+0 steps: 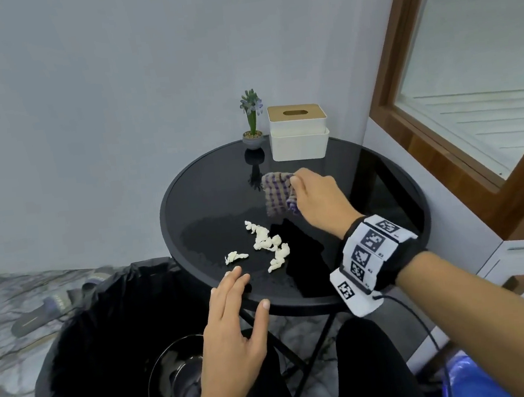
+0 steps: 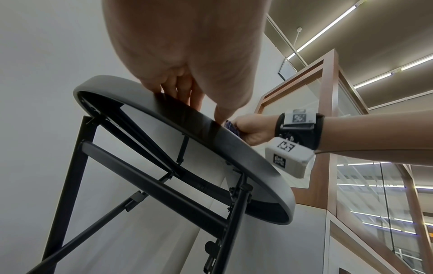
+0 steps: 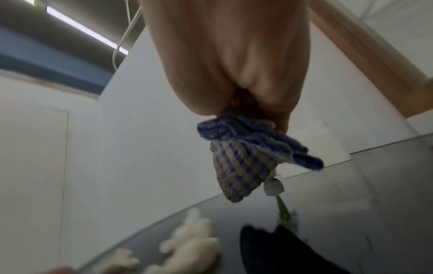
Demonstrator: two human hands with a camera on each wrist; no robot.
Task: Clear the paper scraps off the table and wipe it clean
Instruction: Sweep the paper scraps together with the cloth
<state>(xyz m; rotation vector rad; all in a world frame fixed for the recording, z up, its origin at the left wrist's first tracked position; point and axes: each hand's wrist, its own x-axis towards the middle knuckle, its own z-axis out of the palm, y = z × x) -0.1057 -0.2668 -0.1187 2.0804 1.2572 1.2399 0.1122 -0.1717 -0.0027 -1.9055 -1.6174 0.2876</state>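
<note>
Several white crumpled paper scraps (image 1: 267, 244) lie near the front of the round black glass table (image 1: 197, 211). My right hand (image 1: 305, 190) pinches a blue-and-beige checked cloth (image 1: 278, 195) that hangs just above the tabletop, behind the scraps. From the right wrist the cloth (image 3: 243, 165) dangles from the fingers over the scraps (image 3: 187, 246). My left hand (image 1: 232, 298) hovers open at the table's front edge, fingers straight, holding nothing. In the left wrist view its fingers (image 2: 185, 90) reach over the table rim (image 2: 234, 146).
A bin lined with a black bag (image 1: 108, 344) stands on the floor at the table's front left. A small potted plant (image 1: 251, 125) and a white tissue box (image 1: 298, 131) sit at the table's back. A wood-framed glass partition (image 1: 439, 115) is on the right.
</note>
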